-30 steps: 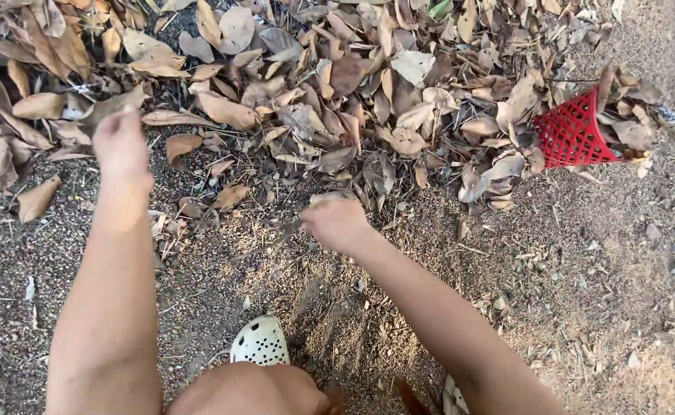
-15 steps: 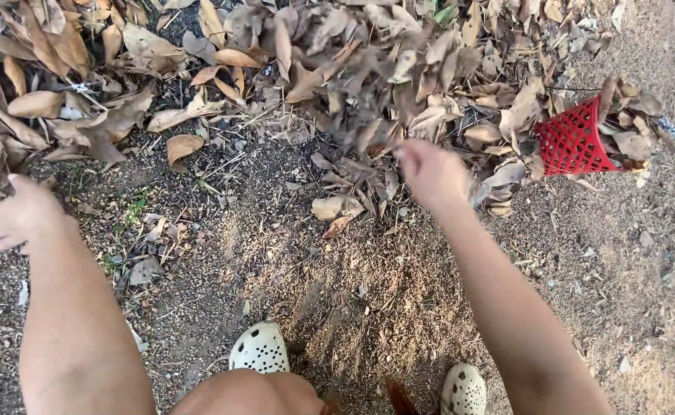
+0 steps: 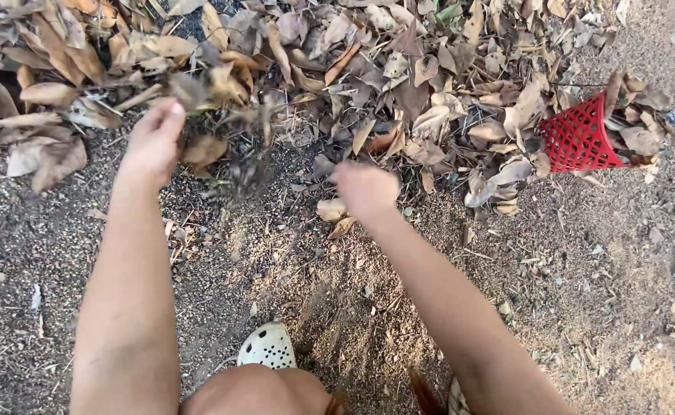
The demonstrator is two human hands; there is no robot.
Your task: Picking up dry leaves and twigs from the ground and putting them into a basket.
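Dry leaves (image 3: 399,84) are heaped on bare soil beside a tipped red basket (image 3: 576,138). The left hand (image 3: 153,142), fingers loosely spread, flicks debris; the right hand (image 3: 364,188) appears curled, though blurred. Low, flat sweeps are best kept toward the heap.

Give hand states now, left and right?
Left hand: at the pile of dry brown leaves; grip cannot be told, blurred.
Right hand: curled above bare ground, hold cannot be told.

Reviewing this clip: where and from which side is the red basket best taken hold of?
Probably the red basket's bare mesh wall, from the person's near side: it lies tipped on the ground, its mouth turned right and choked with dry leaves, leaving the rim buried.
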